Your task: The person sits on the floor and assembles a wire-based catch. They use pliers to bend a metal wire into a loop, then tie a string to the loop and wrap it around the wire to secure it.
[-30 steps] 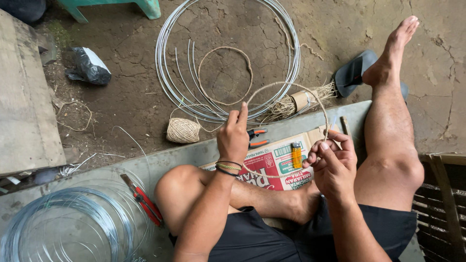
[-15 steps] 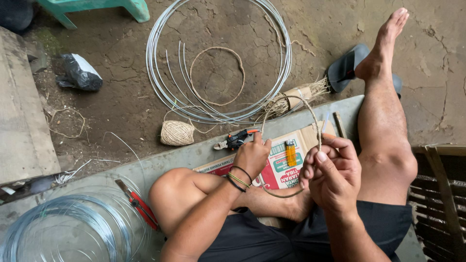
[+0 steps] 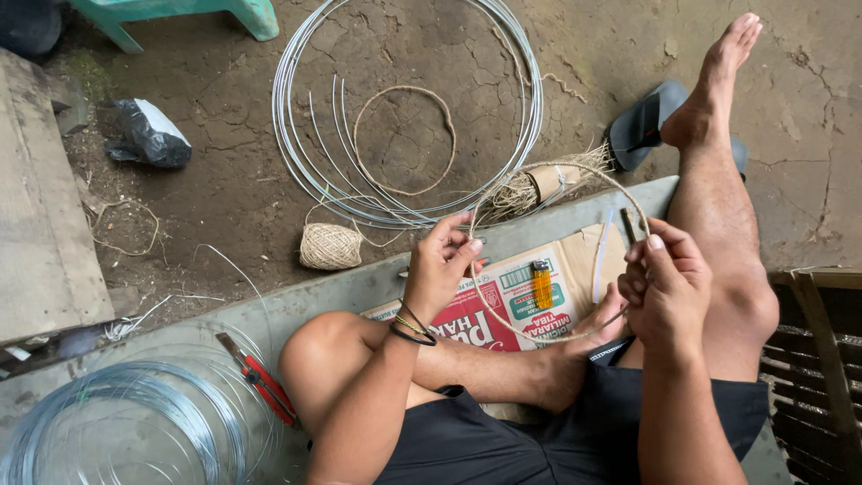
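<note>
Holding a twine-wrapped wire ring [image 3: 503, 184] upright over the lap, left hand [image 3: 442, 267] pinching its left arc with thumb and fingertips, right hand [image 3: 664, 286] closed around its right side, fingers curled tight on the wrap. Ring spanning from the grey ledge edge down to just above a flattened cardboard carton [image 3: 503, 305] lying under the crossed legs. Orange lighter [image 3: 542, 286] resting on that carton, seen through the hoop. Dark bangles [image 3: 411, 328] circling the left wrist.

Beyond the ledge, on cracked dirt floor: big coil of bare silver wire [image 3: 296, 144], a smaller brown twine-covered hoop [image 3: 446, 117] lying inside it, a ball of jute twine [image 3: 329, 246] just beside the coil's lower edge, a bundle of dry fibre [image 3: 539, 184] partly hidden behind the held ring. Grey sandal [image 3: 639, 135] beside the outstretched right foot. Black plastic bag [image 3: 148, 136] well apart to the left, green stool leg [image 3: 256, 15] at the top edge.

Lower left: red-handled pliers [image 3: 260, 382] on the grey surface [image 3: 359, 283], touching a second coil of wire [image 3: 117, 422].
</note>
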